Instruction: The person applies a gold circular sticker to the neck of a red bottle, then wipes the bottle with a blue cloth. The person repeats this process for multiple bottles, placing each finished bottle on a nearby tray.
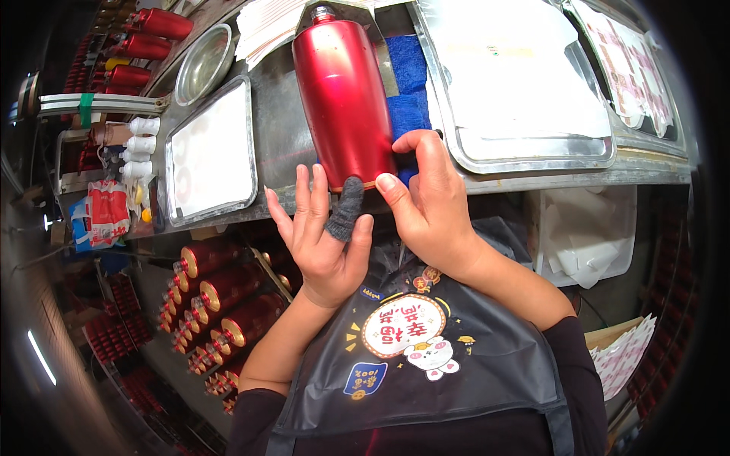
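Observation:
A glossy red bottle (342, 99) lies on the workbench, its silvery neck pointing away from me and its base toward me. My left hand (323, 251) has its fingers spread; a dark grey knitted finger sleeve (346, 213) covers its index finger, whose tip rests at the bottle's base. With thumb and curled index finger, my right hand (435, 209) grips the bottle's lower right corner. Beside the bottle lies a folded blue cloth (411, 76), partly hidden by the bottle and my right hand.
Right of the cloth, a metal tray (532, 156) holds white sheets. To the left are another metal tray (247, 190) with a white sheet and a steel bowl (205, 64). Several red bottles (247, 319) stand below the bench. A clear plastic bin (623, 235) sits under its right side.

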Action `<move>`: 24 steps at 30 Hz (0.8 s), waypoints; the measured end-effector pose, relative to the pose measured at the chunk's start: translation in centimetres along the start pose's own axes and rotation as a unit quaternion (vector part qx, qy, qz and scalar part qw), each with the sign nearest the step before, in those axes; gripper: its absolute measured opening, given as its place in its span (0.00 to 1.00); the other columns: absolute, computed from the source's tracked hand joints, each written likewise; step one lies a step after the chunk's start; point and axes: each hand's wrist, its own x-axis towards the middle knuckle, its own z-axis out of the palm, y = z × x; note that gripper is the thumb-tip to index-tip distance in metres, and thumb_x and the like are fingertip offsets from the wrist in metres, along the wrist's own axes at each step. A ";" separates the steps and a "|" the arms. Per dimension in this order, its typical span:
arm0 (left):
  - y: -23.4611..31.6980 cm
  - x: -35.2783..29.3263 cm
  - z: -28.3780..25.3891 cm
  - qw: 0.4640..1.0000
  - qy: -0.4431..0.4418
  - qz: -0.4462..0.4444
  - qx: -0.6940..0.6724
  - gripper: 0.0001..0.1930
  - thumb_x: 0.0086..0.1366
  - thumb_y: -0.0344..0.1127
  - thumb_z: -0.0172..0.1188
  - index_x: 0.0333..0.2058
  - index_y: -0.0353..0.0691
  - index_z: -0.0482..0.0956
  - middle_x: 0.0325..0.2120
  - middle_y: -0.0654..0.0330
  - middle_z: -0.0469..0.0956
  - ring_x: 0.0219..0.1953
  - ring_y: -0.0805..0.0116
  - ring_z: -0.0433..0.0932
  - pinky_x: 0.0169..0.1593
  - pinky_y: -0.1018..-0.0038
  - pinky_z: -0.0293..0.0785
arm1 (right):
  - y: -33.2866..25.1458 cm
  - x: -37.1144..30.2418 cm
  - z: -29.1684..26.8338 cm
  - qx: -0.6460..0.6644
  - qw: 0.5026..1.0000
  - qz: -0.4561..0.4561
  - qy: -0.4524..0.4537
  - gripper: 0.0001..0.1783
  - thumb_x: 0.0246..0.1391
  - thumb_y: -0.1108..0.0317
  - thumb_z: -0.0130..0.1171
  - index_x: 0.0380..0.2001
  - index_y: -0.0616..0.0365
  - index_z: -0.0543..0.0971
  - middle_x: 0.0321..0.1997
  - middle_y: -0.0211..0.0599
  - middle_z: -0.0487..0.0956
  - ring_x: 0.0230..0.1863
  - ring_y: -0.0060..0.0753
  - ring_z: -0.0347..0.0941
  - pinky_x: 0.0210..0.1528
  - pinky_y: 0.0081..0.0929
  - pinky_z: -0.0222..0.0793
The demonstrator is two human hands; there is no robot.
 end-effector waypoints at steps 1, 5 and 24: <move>0.0 0.4 -0.2 1.000 -0.004 0.013 0.023 0.16 0.61 0.37 0.66 0.44 0.33 0.85 0.64 0.38 0.68 0.69 0.34 0.63 0.70 0.33 0.35 | 0.1 0.0 0.0 0.014 1.000 0.010 -0.006 0.15 0.62 0.71 0.59 0.49 0.64 0.69 0.42 0.38 0.72 0.17 0.19 0.64 0.22 0.23 0.61; 0.1 1.8 -0.8 0.994 0.000 0.060 0.090 0.10 0.58 0.38 0.69 0.36 0.41 0.88 0.64 0.37 0.68 0.67 0.31 0.63 0.68 0.31 0.39 | 0.5 -0.2 -0.2 0.093 0.993 0.072 -0.021 0.13 0.60 0.75 0.55 0.48 0.62 0.72 0.44 0.44 0.74 0.34 0.39 0.71 0.35 0.32 0.69; 0.0 6.4 0.7 0.987 -0.012 0.150 0.055 0.42 0.50 0.28 0.68 0.66 0.33 0.66 0.69 0.45 0.63 0.73 0.38 0.55 0.71 0.36 0.36 | 0.1 -2.8 -2.4 -0.020 0.983 -0.158 -0.087 0.20 0.53 0.85 0.56 0.51 0.66 0.77 0.36 0.41 0.82 0.19 0.32 0.74 0.24 0.28 0.67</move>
